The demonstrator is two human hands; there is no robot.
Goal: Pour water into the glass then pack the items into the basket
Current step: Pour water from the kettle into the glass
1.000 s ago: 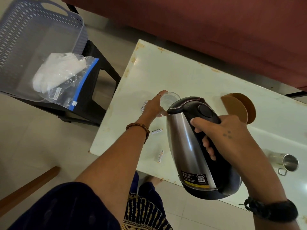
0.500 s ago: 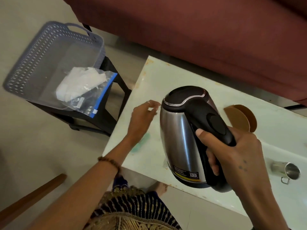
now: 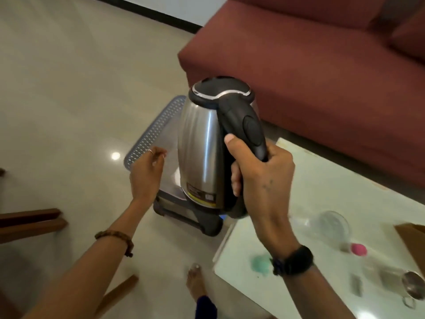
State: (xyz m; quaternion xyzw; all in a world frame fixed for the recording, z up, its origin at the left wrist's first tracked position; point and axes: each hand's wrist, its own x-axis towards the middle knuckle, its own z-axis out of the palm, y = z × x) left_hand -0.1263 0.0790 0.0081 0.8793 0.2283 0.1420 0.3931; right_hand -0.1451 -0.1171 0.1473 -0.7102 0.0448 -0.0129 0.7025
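Kettle carried to basket
Our right hand [image 3: 262, 178] grips the kettle [image 3: 204, 143] handle, keeping it upright above the basket [image 3: 147, 139]; our left hand [image 3: 146, 173] hovers relaxed, empty, beside it

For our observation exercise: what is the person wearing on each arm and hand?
Both forearms are bare, with no sleeves in view. The left hand has a thin ring on one finger and a brown beaded bracelet at the wrist. The right hand has a black wristband.
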